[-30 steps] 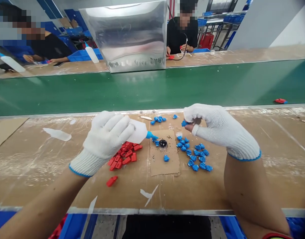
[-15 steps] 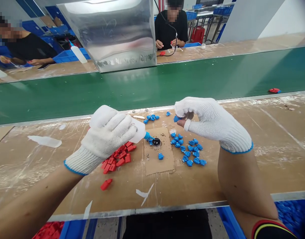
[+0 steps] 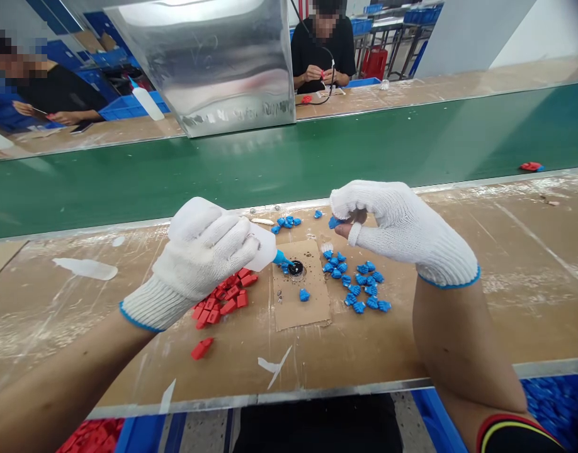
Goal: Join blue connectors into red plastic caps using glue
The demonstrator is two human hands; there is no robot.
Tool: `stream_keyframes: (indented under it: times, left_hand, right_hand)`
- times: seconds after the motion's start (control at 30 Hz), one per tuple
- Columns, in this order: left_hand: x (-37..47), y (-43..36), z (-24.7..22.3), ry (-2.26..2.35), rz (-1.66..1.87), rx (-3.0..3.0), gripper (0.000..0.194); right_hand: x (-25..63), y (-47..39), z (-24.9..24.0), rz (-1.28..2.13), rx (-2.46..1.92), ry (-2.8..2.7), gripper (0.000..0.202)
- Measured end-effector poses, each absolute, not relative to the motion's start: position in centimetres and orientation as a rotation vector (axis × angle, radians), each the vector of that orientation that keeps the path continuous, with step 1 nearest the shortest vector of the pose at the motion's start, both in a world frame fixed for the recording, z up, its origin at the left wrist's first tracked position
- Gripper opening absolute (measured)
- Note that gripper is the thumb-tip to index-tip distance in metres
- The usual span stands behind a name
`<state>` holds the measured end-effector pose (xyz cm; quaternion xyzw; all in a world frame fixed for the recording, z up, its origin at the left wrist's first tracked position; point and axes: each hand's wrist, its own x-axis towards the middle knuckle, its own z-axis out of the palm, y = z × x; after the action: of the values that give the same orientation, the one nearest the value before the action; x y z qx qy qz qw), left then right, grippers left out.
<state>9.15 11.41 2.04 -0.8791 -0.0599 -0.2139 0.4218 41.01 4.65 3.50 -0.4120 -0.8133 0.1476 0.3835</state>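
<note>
My gloved left hand (image 3: 206,248) is wrapped round a white squeeze bottle (image 3: 261,249), tilted so that its blue nozzle (image 3: 282,257) points down at a small round dish of black liquid (image 3: 295,268). The dish stands on a piece of cardboard (image 3: 296,314), and a blue piece (image 3: 305,295) lies in front of it. To the right, my gloved right hand (image 3: 388,220) pinches a small blue piece (image 3: 335,222) between thumb and fingers. Several blue pieces (image 3: 357,289) are scattered below that hand. Several red pieces (image 3: 227,299) are heaped beneath the left hand.
A green conveyor belt (image 3: 364,151) crosses behind the table, carrying a red-and-blue piece (image 3: 531,167) at right. A metal panel (image 3: 213,69) rises beyond it. Two people sit across the belt. A flat white piece (image 3: 85,268) lies at left. Bins (image 3: 560,409) stand below the front edge.
The red-and-blue piece on the belt has shifted slightly right. The person opposite has brought both hands together. My hands have hardly moved, with the nozzle still at the dish.
</note>
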Motion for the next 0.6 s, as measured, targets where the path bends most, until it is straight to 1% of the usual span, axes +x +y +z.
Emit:
stream_keyframes:
  times: [0.27, 0.47, 0.6]
  left_hand:
    - [9.27, 11.38, 2.07, -0.185, -0.54, -2.233, 0.021]
    - [9.38, 11.23, 2.29, -0.218, -0.504, -2.218, 0.027]
    - [9.51, 11.0, 2.36, -0.213, -0.502, -2.222, 0.028]
  right_hand:
    - [41.02, 4.57, 3.68, 0.371, -1.066, -2.082, 0.019]
    - [41.08, 4.49, 3.63, 0.346, -1.101, -2.081, 0.018]
    - [41.07, 4.51, 3.65, 0.347, -1.102, -2.082, 0.017]
